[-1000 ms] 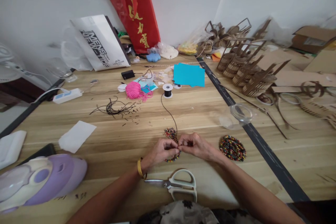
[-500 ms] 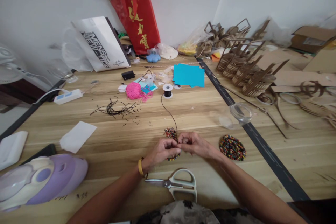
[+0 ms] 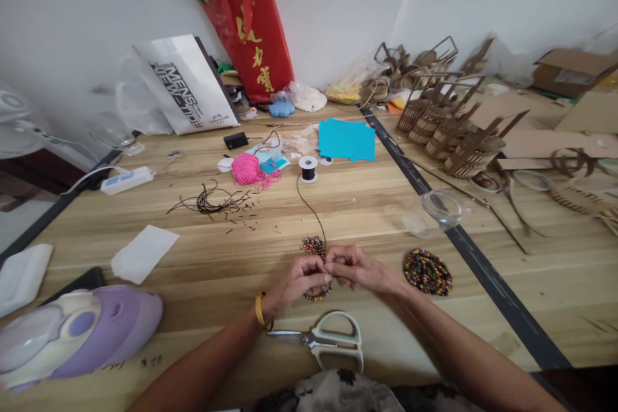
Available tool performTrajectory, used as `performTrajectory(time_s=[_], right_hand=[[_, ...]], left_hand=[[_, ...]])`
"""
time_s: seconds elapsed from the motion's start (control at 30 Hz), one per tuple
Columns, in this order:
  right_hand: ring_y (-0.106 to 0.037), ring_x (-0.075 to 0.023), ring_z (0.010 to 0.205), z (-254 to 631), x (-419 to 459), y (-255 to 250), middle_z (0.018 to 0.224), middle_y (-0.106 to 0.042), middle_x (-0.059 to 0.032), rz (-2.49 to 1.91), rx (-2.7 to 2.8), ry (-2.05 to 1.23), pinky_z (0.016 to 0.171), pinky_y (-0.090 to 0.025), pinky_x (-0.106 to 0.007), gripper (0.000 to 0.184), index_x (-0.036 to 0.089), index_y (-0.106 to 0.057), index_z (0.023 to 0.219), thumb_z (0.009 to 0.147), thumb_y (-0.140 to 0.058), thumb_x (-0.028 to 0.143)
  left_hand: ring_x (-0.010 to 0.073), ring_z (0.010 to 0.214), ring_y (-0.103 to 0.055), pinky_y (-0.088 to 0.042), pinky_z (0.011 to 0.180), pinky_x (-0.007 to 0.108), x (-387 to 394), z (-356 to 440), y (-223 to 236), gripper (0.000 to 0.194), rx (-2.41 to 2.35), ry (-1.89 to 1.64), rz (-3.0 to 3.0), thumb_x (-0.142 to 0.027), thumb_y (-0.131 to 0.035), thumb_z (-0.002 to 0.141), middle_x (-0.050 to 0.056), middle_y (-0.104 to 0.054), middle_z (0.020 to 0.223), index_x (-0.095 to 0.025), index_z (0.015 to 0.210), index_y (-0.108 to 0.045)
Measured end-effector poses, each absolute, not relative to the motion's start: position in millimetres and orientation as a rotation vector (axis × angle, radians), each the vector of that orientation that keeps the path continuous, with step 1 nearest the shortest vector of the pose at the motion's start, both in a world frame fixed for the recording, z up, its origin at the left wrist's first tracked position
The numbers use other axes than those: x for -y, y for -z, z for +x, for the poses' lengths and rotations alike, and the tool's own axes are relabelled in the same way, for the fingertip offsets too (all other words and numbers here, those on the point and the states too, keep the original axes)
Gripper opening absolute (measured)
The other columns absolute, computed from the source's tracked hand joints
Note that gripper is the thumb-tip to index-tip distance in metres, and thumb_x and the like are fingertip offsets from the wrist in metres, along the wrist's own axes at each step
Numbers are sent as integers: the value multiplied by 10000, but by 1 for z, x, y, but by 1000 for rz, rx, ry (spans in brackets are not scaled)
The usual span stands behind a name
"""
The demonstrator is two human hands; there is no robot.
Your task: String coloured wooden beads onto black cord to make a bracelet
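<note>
My left hand and my right hand meet with fingertips pinched together over a string of multicoloured beads. Black cord runs from a white-flanged spool down to my fingers, and both hands pinch it; the exact spot is hidden by the fingertips. Part of the beads shows beyond the hands, and a curved row of them hangs below. To the right lies a coiled heap of similar beads. White-handled scissors rest just in front of me, blades pointing left.
Black cord offcuts and pink yarn lie left of the spool. Blue sheets are behind it. Small woven baskets and a clear round container stand at right. A purple-and-white appliance sits at left.
The fingertips have shifted very slightly while still pinched together. The view has tilted a little; the spool, beads and scissors stay where they were.
</note>
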State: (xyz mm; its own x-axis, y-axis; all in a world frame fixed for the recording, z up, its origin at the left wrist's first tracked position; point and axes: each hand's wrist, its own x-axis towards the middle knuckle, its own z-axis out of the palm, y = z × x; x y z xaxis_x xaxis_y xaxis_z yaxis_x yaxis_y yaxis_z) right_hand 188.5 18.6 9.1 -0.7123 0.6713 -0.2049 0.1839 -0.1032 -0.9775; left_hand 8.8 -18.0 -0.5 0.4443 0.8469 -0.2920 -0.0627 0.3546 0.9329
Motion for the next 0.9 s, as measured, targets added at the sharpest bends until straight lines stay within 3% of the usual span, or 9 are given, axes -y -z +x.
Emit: performTrajectory(time_s=[0.3,0.53,0.67,0.8,0.9], right_hand=[[-379,-64,437,191,-19,-8,523,-435,58,-941,1920,-1750,403,-312,-166,388,148,-557,768,858,-523,523],[-381,-82,533,203,-26,-11,578,-466,34,-1069,2181,-1284,496,-283,-201,303,139,-585,731,906,-481,364],[-415,-75,524,201,-23,-15,656,-539,22,-1131,2033,-1025,491,-301,-196,165,148,-582,811,876,-517,285],[-359,-65,442,194,-17,-11,544,-459,65,-1063,2029,-1086,436,-269,-184,102,156,-589,865,822,-588,249],[-399,-67,490,190,-14,-4,619,-521,41,-957,2135,-1113,464,-295,-178,43,156,-601,833,805,-587,187]], left_hand=[[81,500,-512,-412,528,210,18,10,0,295,-998,-705,1050,-386,-714,677,5,-607,588,-118,665,-590],[93,530,-541,-428,542,205,15,9,8,277,-1032,-778,1226,-357,-689,711,26,-619,588,-116,626,-584],[98,532,-546,-423,539,202,15,9,9,269,-1056,-796,1250,-354,-684,720,22,-619,581,-121,627,-584],[101,538,-537,-417,542,208,14,9,11,283,-1090,-825,1262,-373,-686,714,23,-610,585,-118,629,-596],[100,541,-521,-404,539,207,13,8,12,297,-1111,-859,1273,-391,-686,712,15,-587,577,-118,632,-601]])
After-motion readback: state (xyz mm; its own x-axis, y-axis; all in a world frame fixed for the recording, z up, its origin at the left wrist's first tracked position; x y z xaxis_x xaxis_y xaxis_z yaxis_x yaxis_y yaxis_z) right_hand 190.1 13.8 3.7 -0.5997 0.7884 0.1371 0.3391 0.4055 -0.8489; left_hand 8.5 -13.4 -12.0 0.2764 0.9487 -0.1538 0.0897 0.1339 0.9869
